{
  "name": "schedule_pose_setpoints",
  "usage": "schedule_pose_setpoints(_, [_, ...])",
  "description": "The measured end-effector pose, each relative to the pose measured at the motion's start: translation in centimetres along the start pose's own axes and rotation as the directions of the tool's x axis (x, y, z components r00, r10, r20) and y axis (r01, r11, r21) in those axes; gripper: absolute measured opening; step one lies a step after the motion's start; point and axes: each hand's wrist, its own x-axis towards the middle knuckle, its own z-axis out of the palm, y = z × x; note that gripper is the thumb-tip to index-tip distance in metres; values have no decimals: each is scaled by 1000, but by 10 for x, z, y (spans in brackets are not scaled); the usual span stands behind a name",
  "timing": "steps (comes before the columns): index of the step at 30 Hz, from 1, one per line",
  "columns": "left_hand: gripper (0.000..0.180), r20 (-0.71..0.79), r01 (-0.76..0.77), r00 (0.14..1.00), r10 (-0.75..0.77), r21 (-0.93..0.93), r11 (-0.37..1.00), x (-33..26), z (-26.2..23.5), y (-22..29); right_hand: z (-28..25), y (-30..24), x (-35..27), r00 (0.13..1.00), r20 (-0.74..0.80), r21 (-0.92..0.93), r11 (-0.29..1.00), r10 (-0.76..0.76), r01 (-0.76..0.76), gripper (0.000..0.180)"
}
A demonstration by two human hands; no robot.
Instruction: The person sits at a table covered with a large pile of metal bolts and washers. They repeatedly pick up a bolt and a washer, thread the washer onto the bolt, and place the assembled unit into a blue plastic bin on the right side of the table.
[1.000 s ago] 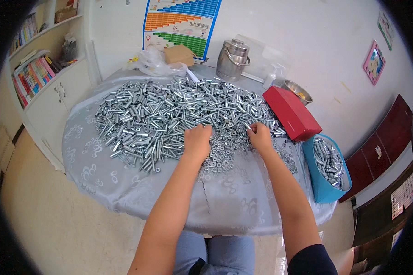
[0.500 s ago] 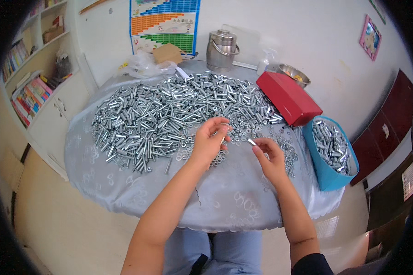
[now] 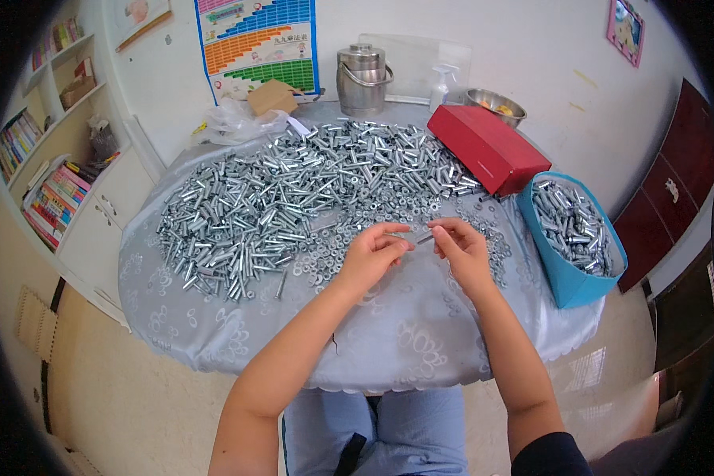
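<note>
My right hand pinches a slim silvery bolt between thumb and fingertips, its free end pointing at my left hand. Just left of it, my left hand has thumb and forefinger drawn close together; whatever is between them is too small to make out. Both hands hover over the near edge of a spread of loose washers and nuts. Behind them lies a broad heap of silvery bolts and metal sleeves. A single bolt lies apart at the heap's near edge.
A blue fabric bin full of metal parts stands at the right, beside a red box. Along the back are a steel pot, a spray bottle, a metal bowl, a plastic bag and cardboard.
My hands have come closer together, the right moving left with the bolt and the left turning its fingers toward it. The whole view has shifted slightly.
</note>
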Motion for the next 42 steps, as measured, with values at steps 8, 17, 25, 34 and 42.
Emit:
schedule_pose_setpoints(8, [25,-79,67,994,-72,-65,996,0,-2,2,2,4,0,997,51,-15,999,49,-48,20])
schedule_pose_setpoints(17, [29,-93,81,992,-83,-21,996,0,-6,1,8,2,-3,994,55,15,996,93,-94,19])
schedule_pose_setpoints(25, [25,-78,88,993,-89,-6,996,-1,-5,4,8,3,-2,996,56,-43,997,68,-66,19])
schedule_pose_setpoints(34, [20,-103,97,990,-93,29,995,-1,-5,4,9,6,-3,997,25,-70,995,66,-65,21])
schedule_pose_setpoints(42, [22,-127,140,983,-133,45,989,0,-3,4,8,7,-2,998,3,-87,994,66,-65,20])
